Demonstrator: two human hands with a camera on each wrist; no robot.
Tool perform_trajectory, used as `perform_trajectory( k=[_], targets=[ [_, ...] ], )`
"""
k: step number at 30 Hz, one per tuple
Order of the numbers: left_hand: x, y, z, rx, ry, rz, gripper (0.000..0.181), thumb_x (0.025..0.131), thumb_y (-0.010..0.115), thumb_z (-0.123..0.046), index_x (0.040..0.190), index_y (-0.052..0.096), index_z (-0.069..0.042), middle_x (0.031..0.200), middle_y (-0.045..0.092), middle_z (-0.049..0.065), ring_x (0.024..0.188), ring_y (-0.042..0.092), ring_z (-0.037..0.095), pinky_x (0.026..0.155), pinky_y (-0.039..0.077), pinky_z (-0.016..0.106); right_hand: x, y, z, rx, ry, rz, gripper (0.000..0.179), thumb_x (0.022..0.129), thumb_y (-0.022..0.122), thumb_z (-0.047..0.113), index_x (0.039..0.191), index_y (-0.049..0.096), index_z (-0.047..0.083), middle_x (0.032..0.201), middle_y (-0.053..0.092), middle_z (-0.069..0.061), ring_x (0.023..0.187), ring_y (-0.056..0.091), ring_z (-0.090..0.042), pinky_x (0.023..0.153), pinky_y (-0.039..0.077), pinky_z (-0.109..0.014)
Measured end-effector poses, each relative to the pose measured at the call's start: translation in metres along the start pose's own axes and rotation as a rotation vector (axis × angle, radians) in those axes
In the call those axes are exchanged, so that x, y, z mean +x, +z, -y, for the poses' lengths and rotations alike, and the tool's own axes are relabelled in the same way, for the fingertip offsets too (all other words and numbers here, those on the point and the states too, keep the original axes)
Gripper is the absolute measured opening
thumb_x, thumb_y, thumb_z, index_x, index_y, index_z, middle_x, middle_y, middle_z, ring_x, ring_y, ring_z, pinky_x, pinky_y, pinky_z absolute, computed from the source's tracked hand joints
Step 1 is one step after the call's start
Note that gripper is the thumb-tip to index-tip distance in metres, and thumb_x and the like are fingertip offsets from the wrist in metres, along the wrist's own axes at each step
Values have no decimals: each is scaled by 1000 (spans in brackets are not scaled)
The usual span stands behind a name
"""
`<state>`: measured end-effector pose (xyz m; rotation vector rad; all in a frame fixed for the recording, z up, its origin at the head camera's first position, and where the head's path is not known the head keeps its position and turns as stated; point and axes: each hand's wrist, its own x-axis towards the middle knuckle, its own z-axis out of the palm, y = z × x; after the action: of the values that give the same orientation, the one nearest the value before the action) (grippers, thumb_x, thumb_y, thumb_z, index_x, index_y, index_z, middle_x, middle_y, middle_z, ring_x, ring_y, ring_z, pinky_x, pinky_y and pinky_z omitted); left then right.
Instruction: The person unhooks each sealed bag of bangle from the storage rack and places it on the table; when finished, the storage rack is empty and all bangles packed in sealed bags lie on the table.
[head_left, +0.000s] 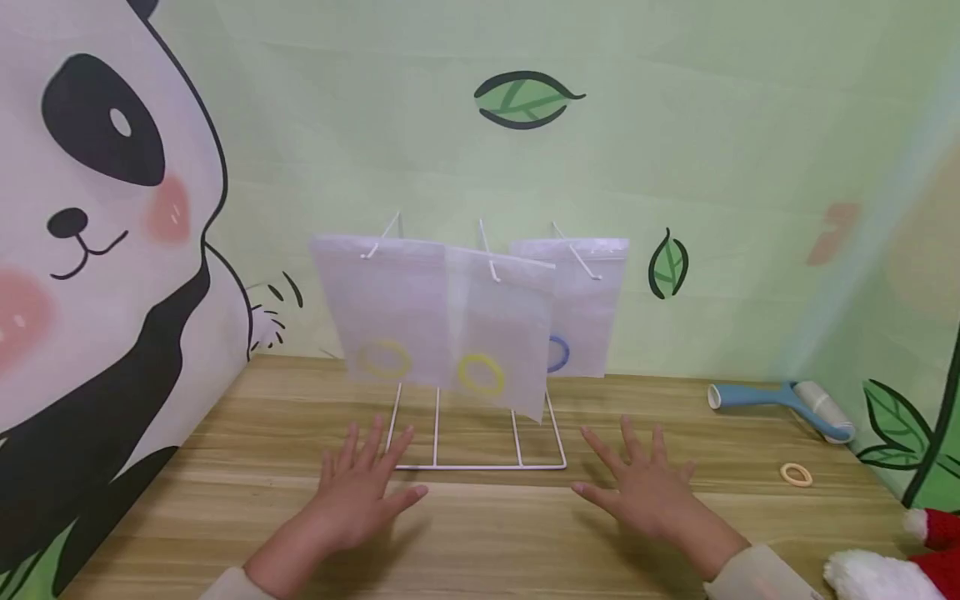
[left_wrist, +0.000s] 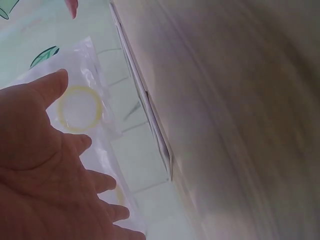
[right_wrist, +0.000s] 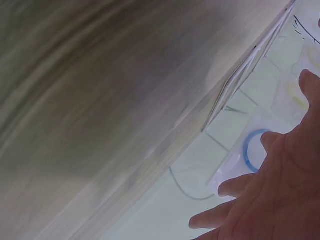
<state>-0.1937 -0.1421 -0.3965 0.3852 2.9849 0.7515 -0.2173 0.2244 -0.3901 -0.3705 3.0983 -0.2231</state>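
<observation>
Both hands hover palm down with spread fingers in front of a white wire rack point(head_left: 480, 467). My left hand point(head_left: 352, 500) is by the rack's front left corner, my right hand point(head_left: 645, 492) off its front right corner; neither holds anything. Three clear zip bags hang from the rack's hooks. The left bag point(head_left: 390, 300) and the middle bag point(head_left: 506, 317) each show a yellow ring point(head_left: 482, 375) inside. A blue ring point(head_left: 558, 354) shows in the right bag point(head_left: 588, 308), partly hidden behind the middle one. In the right wrist view the blue ring point(right_wrist: 248, 150) appears beyond the fingers.
On the right of the wooden table point(head_left: 480, 533) lie a blue-handled lint roller point(head_left: 780, 400) and a small orange ring point(head_left: 797, 475). A red and white plush item point(head_left: 877, 575) sits at the lower right corner. Behind stands a backdrop point(head_left: 337, 125) with a panda and leaves.
</observation>
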Motion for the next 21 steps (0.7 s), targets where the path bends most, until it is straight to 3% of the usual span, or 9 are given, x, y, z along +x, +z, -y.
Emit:
perform_trajectory(
  k=[11,21],
  targets=[
    [3,-1,-4,-13,23,-33,77,95,57,-57,158,28,-23,163,6,22,146,-6,51,104,-1,78,-2,-3,1,-13,12,-19,79,92,45,72,158,26,33,160,9,-30,135,4,-68,85,10,-91],
    [10,11,8,-34,1,-45,79,93,59,-56,158,26,-28,165,5,17,147,-4,49,106,0,77,-2,-5,4,23,-8,-69,79,92,44,72,158,27,31,160,9,-31,137,6,-67,89,11,-89]
  ],
)
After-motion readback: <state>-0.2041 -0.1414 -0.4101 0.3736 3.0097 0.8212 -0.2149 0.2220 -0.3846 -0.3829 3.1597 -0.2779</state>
